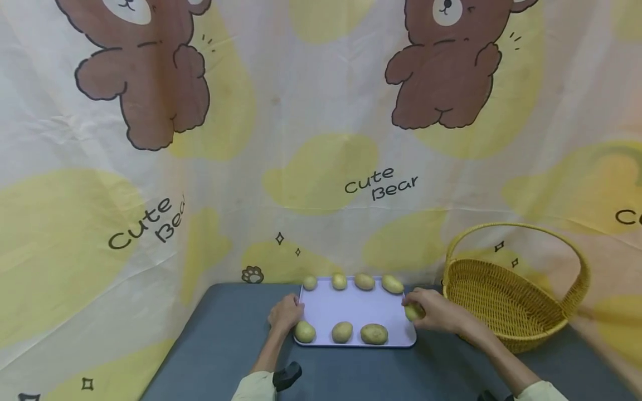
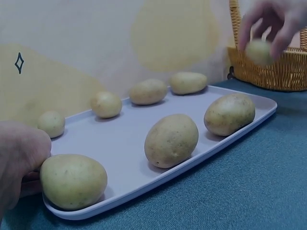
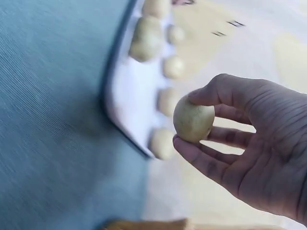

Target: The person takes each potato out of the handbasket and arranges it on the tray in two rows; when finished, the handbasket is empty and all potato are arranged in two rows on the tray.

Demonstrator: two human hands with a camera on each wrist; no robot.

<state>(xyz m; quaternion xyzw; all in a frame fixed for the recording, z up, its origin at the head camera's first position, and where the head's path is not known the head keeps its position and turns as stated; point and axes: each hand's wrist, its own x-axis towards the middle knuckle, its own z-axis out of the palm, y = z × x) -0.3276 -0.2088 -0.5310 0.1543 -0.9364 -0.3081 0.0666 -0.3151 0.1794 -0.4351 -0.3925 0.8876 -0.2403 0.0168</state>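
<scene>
My right hand [image 1: 435, 311] pinches a small potato [image 3: 194, 119] between thumb and fingertips. In the left wrist view that potato is raised above the table, at the tray's right end. The pale lilac tray [image 1: 351, 306] lies on the table, and my left hand [image 1: 286, 313] grips its left rim, the fingers partly hidden behind a potato [image 2: 73, 182] at the front left corner. Two more potatoes, one mid-front [image 1: 342, 332] and one larger [image 1: 374, 334], sit along the near side. Several others line the far side, from a small one [image 1: 309, 283] to an oblong one [image 1: 393, 284].
A yellow wicker basket [image 1: 506, 298] with a tall handle stands right of the tray, close behind my right forearm. The blue-grey table [image 1: 220, 340] ends at a hanging cloth [image 1: 311, 172] printed with bears, just behind the tray.
</scene>
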